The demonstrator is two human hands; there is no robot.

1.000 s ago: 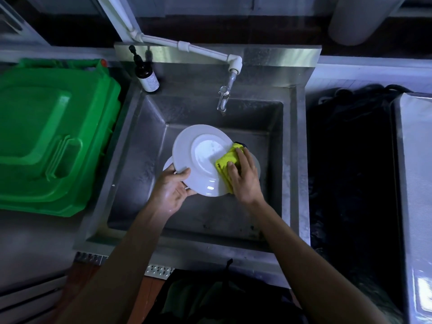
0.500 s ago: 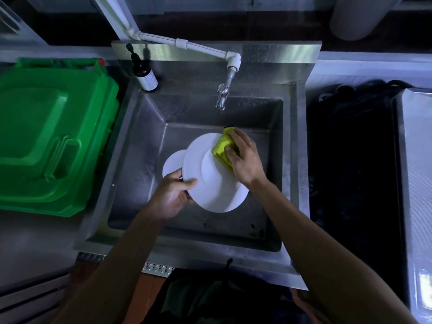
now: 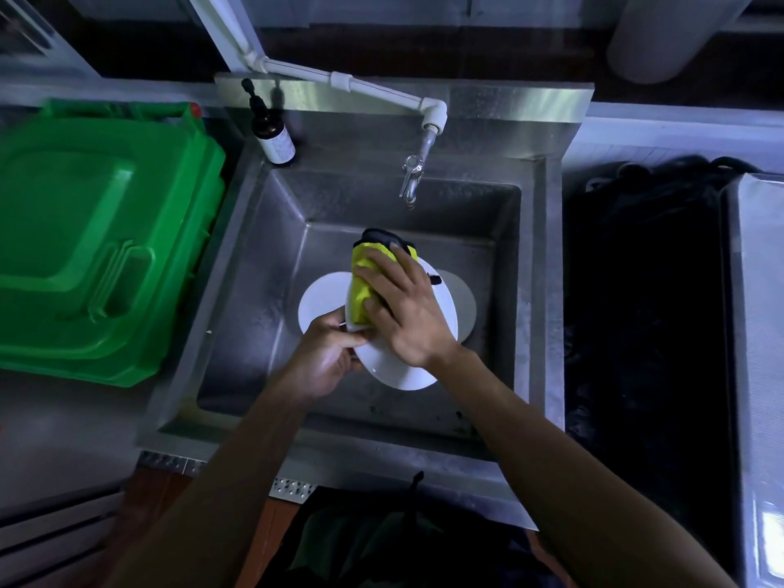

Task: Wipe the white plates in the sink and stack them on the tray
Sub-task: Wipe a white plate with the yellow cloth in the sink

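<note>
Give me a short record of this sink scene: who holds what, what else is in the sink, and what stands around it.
left hand: grips the left edge of the held plate
right hand: presses the yellow cloth onto the held plate
held plate: white, tilted, above the sink
other plates: white, lying in the sink under the held one; number unclear
tap: no water seen running
bottle: dark, upright at the sink's back left corner
green bin lid: left of the sink
tray: not identifiable

My feed was dim and bluish; light fell from the far side, glaring off the sink (image 3: 488, 99) backsplash (the right stayed nearly black), and straight edges bowed outward toward the corners.
</note>
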